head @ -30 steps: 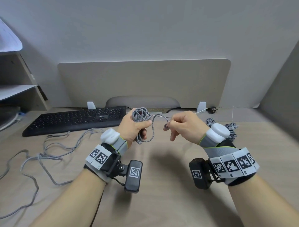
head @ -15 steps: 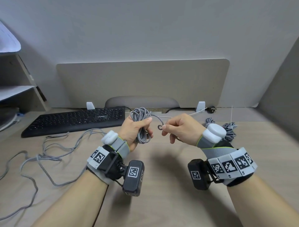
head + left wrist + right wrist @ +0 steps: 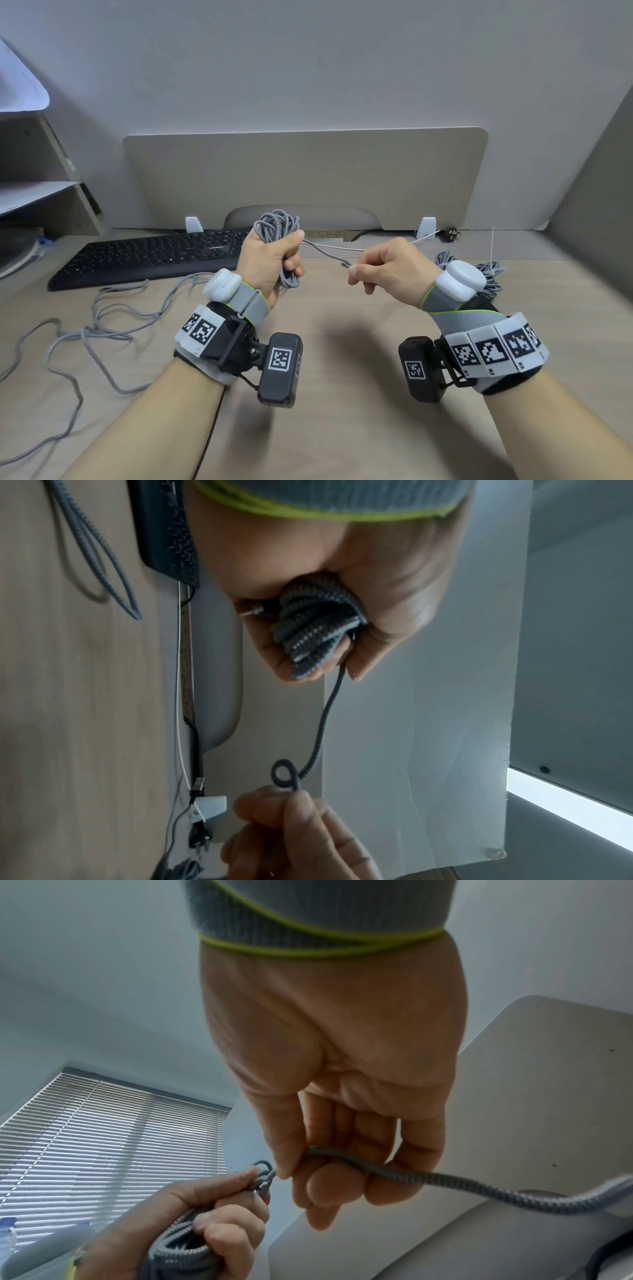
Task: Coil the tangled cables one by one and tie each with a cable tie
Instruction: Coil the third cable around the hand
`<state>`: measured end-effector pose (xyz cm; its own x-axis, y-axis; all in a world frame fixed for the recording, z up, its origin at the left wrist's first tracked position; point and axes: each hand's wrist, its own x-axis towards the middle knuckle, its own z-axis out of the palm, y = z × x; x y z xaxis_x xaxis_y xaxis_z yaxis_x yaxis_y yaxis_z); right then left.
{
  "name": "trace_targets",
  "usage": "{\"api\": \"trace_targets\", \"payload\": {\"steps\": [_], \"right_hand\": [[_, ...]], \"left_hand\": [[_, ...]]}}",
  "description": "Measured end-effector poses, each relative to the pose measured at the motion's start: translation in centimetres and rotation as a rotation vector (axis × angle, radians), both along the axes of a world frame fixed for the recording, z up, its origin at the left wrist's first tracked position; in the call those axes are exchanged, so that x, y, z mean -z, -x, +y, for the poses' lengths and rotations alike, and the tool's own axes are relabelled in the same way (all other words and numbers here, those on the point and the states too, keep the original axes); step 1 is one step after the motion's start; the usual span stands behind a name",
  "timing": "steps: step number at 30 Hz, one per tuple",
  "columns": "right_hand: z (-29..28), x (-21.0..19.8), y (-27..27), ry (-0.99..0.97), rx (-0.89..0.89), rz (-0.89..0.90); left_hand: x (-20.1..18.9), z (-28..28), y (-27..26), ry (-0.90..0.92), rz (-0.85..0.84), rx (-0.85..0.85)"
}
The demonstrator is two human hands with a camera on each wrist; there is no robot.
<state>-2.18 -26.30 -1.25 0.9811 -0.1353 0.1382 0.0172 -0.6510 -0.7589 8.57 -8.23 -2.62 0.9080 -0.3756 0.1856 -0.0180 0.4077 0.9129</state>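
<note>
My left hand [image 3: 270,260] grips a coil of grey braided cable [image 3: 277,228], held upright above the desk; the same coil [image 3: 315,631] fills the fist in the left wrist view. A short free tail [image 3: 325,253] runs from the coil to my right hand [image 3: 376,270], which pinches it between thumb and fingers. The tail [image 3: 322,723] makes a small loop just before the right fingers. In the right wrist view the cable [image 3: 445,1183] passes across the curled fingers. A second coiled grey cable [image 3: 489,274] lies on the desk behind my right wrist, with a thin white tie [image 3: 492,246] sticking up.
A loose tangled grey cable [image 3: 85,329] sprawls over the left of the desk [image 3: 342,428]. A black keyboard [image 3: 154,257] lies at the back left. A beige divider panel [image 3: 305,178] stands behind it, a shelf [image 3: 41,192] at far left, a white cable [image 3: 342,247] along the back.
The right hand has pulled the cable's end to the right, away from the coil, straightening the short tail. The left hand has raised the coil slightly.
</note>
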Motion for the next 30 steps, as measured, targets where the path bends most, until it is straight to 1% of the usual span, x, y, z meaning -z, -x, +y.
{"api": "trace_targets", "payload": {"steps": [6,11,16,20,23,27,30], "right_hand": [[-0.1,0.5,-0.2,0.015,0.021,0.027],[-0.7,1.1,-0.8,0.061,0.081,0.009],[-0.8,1.6,-1.1,0.039,0.09,-0.038],[-0.6,1.0,-0.8,-0.079,0.076,-0.098],[0.0,0.3,-0.3,-0.166,0.012,-0.119],[0.2,0.3,-0.1,-0.093,0.005,-0.136],[0.2,0.1,-0.2,-0.141,0.007,-0.164]], "left_hand": [[-1.4,0.4,1.0,0.023,-0.02,0.064],[-2.4,1.4,0.2,0.049,-0.045,0.051],[-1.5,1.4,-0.3,-0.039,-0.026,0.047],[-0.5,0.8,-0.5,-0.127,-0.036,0.052],[0.3,0.6,-0.9,-0.167,-0.023,-0.007],[1.0,0.5,-1.1,-0.2,0.007,-0.067],[1.2,0.2,-0.7,-0.219,0.006,-0.07]]}}
